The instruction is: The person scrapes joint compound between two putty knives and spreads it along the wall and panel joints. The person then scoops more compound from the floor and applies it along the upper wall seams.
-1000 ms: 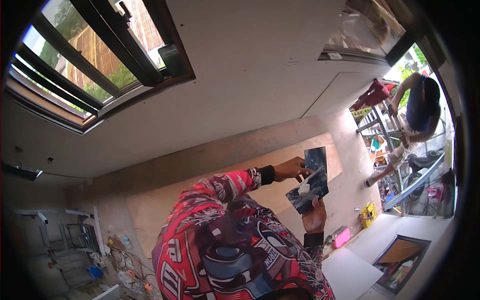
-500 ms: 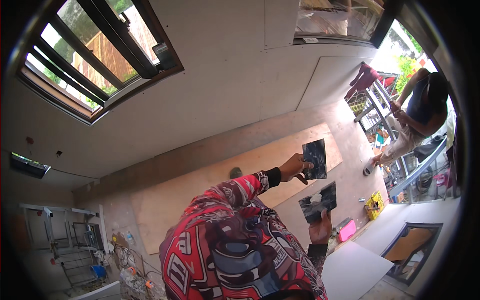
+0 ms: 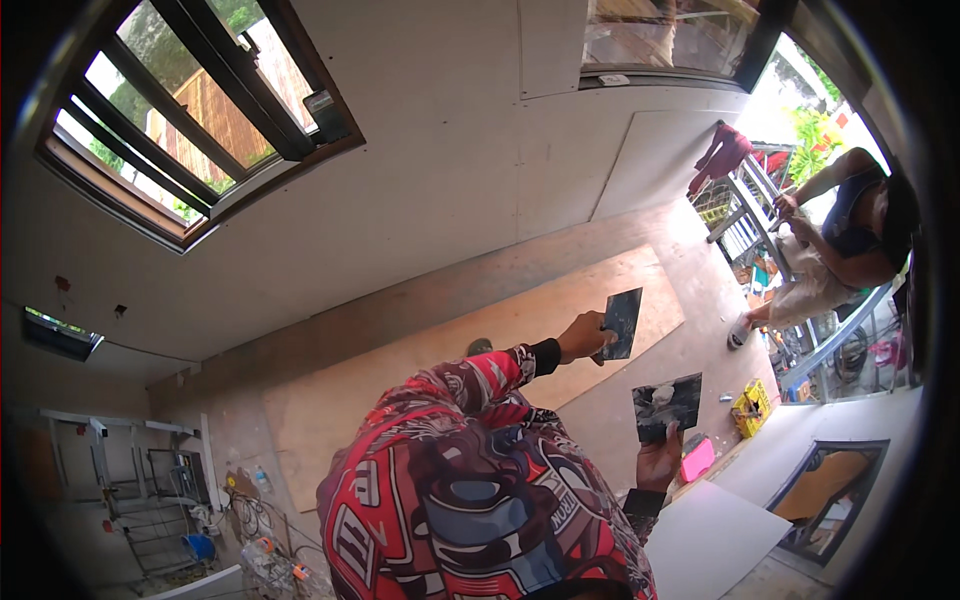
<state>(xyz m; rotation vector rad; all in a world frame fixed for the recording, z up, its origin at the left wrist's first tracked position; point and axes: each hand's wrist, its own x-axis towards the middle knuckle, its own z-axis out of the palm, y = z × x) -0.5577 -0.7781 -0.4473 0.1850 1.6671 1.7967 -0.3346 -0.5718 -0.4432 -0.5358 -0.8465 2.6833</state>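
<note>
My left hand (image 3: 582, 337) grips a thin black rectangular spreader (image 3: 622, 323) by its lower left edge and holds it tilted upright. Lower and to the right, my right hand (image 3: 660, 462) grips a second black spreader (image 3: 682, 402) from below. A pale lump of putty (image 3: 656, 396) sits on the face of this second spreader. The two spreaders are apart. Below them lies a long plywood sheet (image 3: 400, 410) on the floor.
A pale wall (image 3: 430, 150) with a barred window (image 3: 190, 110) runs along the far side. Another person (image 3: 850, 225) sits at right by a metal frame. A yellow box (image 3: 750, 408), a pink container (image 3: 697, 458) and a white board (image 3: 710, 535) lie nearby. Cables and a blue bucket (image 3: 198, 546) are at lower left.
My right hand has moved its spreader right, farther from the left one. My left hand has turned its spreader, which now shows narrower and tilted. The other person has leaned slightly to the right.
</note>
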